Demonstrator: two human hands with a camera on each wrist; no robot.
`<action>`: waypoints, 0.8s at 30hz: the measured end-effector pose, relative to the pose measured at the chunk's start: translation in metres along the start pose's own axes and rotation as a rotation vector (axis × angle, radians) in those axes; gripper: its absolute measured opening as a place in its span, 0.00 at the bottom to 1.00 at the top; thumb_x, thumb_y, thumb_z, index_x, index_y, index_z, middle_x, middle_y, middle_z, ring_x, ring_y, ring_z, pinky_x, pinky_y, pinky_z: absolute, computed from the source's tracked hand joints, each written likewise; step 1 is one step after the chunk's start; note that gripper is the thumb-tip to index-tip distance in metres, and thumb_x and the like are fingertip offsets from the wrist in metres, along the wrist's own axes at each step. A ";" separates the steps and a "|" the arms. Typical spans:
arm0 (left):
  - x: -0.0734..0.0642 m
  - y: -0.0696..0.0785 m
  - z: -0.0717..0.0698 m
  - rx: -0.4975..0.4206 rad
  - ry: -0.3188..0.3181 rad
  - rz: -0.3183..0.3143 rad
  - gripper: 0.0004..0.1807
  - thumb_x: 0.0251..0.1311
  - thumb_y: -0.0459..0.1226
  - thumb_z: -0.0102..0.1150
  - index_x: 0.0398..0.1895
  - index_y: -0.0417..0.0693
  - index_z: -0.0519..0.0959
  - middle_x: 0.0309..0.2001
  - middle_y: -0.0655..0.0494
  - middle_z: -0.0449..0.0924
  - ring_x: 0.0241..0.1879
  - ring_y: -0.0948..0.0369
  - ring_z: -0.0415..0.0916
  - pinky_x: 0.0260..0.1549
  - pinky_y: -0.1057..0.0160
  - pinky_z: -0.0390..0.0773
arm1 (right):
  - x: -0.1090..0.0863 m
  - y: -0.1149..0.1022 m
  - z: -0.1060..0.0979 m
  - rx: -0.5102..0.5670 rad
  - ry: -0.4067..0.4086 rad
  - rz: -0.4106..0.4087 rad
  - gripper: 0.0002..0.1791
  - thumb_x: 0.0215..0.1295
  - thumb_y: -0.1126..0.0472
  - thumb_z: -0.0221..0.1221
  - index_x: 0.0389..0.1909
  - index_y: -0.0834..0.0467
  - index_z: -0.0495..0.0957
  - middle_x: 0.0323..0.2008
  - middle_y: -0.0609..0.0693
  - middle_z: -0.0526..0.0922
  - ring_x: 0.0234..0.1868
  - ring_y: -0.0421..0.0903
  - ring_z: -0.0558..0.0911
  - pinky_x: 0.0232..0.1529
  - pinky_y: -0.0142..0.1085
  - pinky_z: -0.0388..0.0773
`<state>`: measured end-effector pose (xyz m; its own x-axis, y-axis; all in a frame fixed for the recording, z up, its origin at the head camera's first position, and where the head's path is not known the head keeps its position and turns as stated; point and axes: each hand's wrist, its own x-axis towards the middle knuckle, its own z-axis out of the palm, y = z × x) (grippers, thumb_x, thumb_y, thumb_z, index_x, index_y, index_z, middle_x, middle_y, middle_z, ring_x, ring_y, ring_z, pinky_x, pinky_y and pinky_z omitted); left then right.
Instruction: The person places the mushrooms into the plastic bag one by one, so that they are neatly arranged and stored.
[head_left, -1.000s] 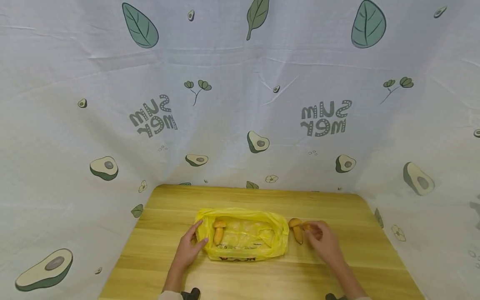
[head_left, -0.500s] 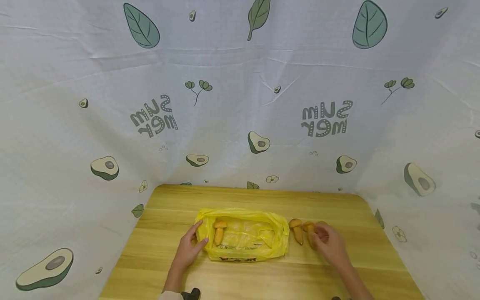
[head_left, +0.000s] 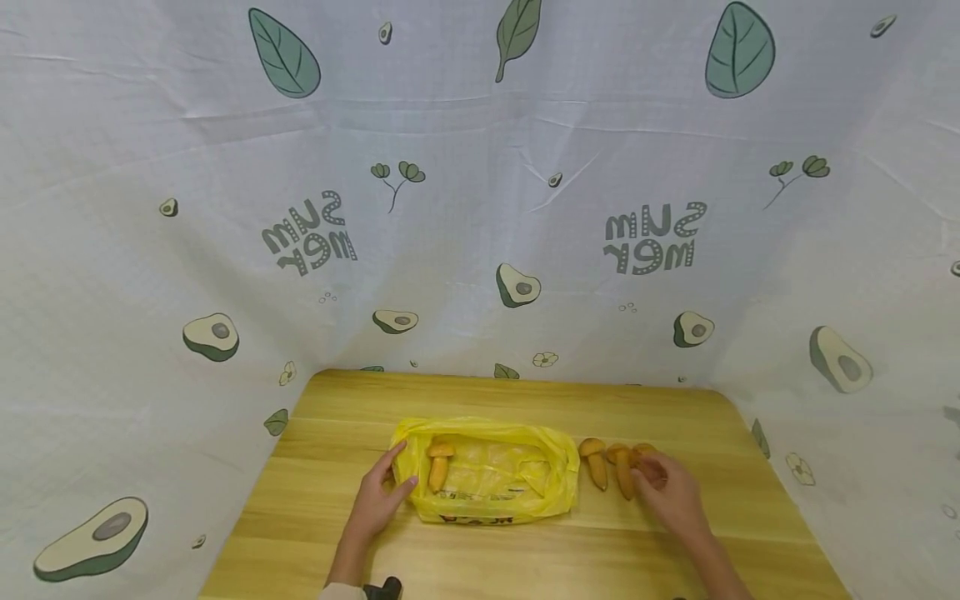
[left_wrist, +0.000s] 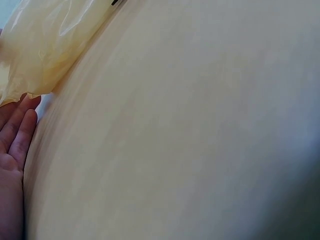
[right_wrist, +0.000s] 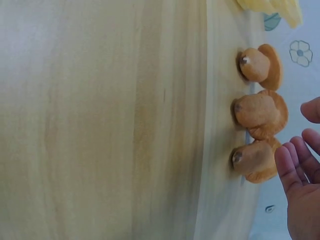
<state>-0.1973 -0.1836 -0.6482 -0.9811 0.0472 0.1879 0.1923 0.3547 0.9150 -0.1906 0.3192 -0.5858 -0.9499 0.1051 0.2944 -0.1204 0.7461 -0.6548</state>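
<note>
A yellow plastic bag [head_left: 517,504] lies with its mouth facing up, and one orange-brown mushroom [head_left: 438,471] is inside at its left end. My left hand [head_left: 378,496] rests at the bag's left edge, thumb and fingers spread; the left wrist view shows straight fingers [left_wrist: 22,135] against the plastic. Right of the bag, three mushrooms stand in a row: a near one [head_left: 595,462], a middle one [head_left: 622,471] and a far-right one [right_wrist: 255,159]. Beside the far-right mushroom is my right hand [head_left: 671,496], partly covering it in the head view. Thumb and fingers are apart there.
A wooden table [head_left: 510,558] carries everything. Behind and around it hangs a pale cloth [head_left: 450,250] printed with avocados and leaves.
My right hand has shifted right along the row, from the middle mushroom to the far-right one, uncovering the middle one. The left hand and the bag stay in place.
</note>
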 end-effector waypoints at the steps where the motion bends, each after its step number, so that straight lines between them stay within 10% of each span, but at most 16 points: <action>1: 0.000 0.000 0.000 -0.005 0.004 0.009 0.36 0.67 0.40 0.68 0.77 0.51 0.67 0.75 0.41 0.67 0.67 0.44 0.75 0.64 0.40 0.73 | -0.001 0.000 0.000 0.008 0.000 0.004 0.19 0.64 0.63 0.69 0.51 0.71 0.82 0.39 0.59 0.88 0.35 0.36 0.81 0.36 0.30 0.82; 14: 0.001 -0.002 0.000 0.019 -0.007 -0.012 0.37 0.66 0.42 0.68 0.78 0.51 0.66 0.75 0.44 0.68 0.67 0.47 0.75 0.65 0.50 0.76 | -0.007 0.011 0.003 -0.018 0.045 0.040 0.17 0.61 0.65 0.71 0.48 0.69 0.83 0.39 0.60 0.88 0.35 0.34 0.81 0.36 0.24 0.79; 24: 0.001 -0.004 -0.001 0.040 0.002 0.004 0.37 0.68 0.43 0.67 0.78 0.50 0.66 0.75 0.42 0.68 0.67 0.45 0.75 0.64 0.47 0.76 | -0.008 0.019 0.007 -0.099 0.001 0.117 0.22 0.65 0.58 0.69 0.51 0.71 0.80 0.44 0.66 0.85 0.44 0.60 0.84 0.41 0.38 0.80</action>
<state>-0.1990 -0.1861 -0.6508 -0.9802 0.0468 0.1923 0.1951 0.3919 0.8991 -0.1869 0.3284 -0.6056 -0.9556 0.1956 0.2205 0.0202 0.7897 -0.6131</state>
